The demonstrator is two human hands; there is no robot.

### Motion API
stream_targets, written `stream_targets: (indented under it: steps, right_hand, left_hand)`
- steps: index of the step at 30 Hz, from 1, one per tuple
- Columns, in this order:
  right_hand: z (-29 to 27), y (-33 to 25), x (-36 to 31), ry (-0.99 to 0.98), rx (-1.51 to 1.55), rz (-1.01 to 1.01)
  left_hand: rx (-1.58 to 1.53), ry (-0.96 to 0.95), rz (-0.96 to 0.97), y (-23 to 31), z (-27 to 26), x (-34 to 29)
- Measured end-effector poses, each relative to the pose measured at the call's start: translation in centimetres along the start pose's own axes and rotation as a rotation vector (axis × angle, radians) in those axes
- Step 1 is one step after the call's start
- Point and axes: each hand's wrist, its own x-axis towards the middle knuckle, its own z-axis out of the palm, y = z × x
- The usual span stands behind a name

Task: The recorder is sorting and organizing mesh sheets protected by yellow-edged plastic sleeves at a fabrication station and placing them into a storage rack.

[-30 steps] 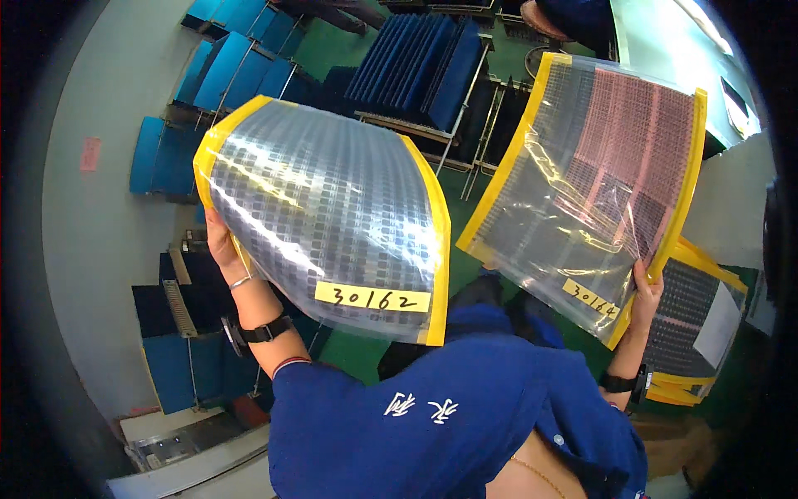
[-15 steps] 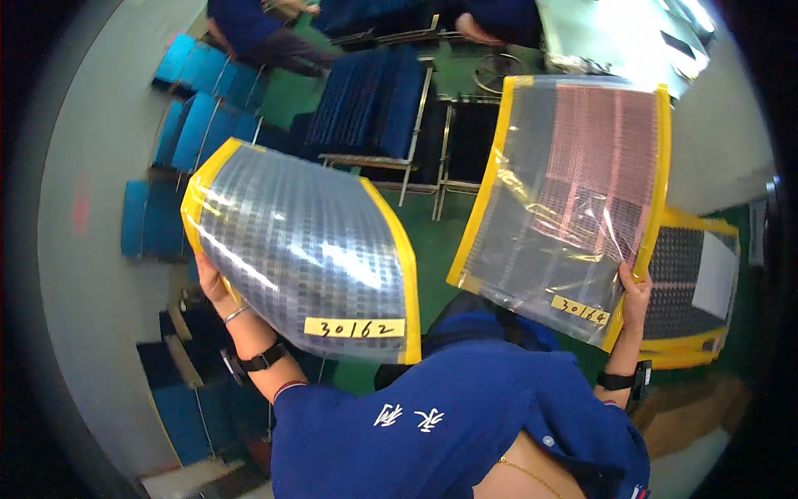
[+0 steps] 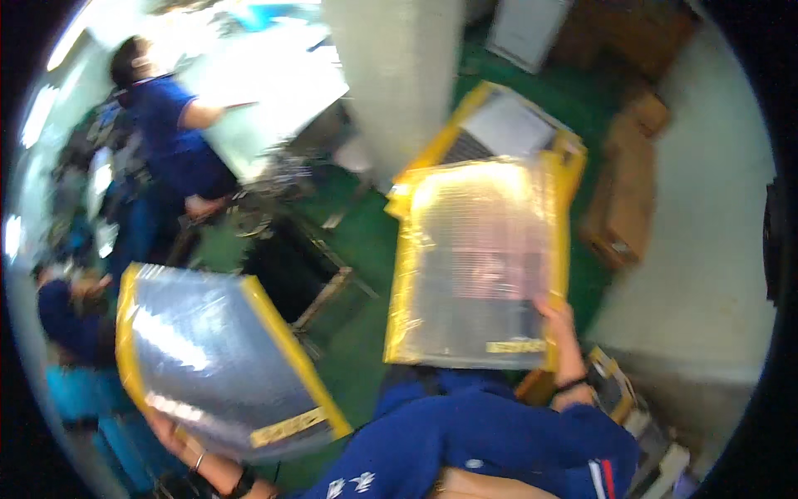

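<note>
In my left hand is a dark patterned sheet under shiny clear plastic, with yellow tape along its sides. It bows slightly, and the fingers grip its lower left edge. My right hand is closed on the right edge of a second such sheet, partly pinkish, held fairly flat in front of me. Both sheets carry a small pale yellow label near the bottom. Just beyond the right sheet, more yellow-edged sheets with a white paper on top are partly hidden behind it.
A light pillar stands ahead. Long brown cartons line the right wall. A dark rack stands left of centre. One person works at a bright table; another person is at the far left.
My view has swung to the right, bringing the pillar and cartons in. Both sheets are still held; the right one now overlaps the yellow-edged sheets beyond it.
</note>
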Motion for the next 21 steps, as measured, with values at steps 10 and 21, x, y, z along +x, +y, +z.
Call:
stream_targets:
  steps: [10,21]
  right_hand:
    - [-1.9,0.2,13.1,0.201,0.421,-0.139]
    - [6.3,5.1,25.7,0.404,-0.383,0.013]
  left_hand:
    - [0.163,-0.361,-0.229,1.6,10.7,0.0]
    - [0.408,-0.159,-0.358,3.5,14.4,-1.3]
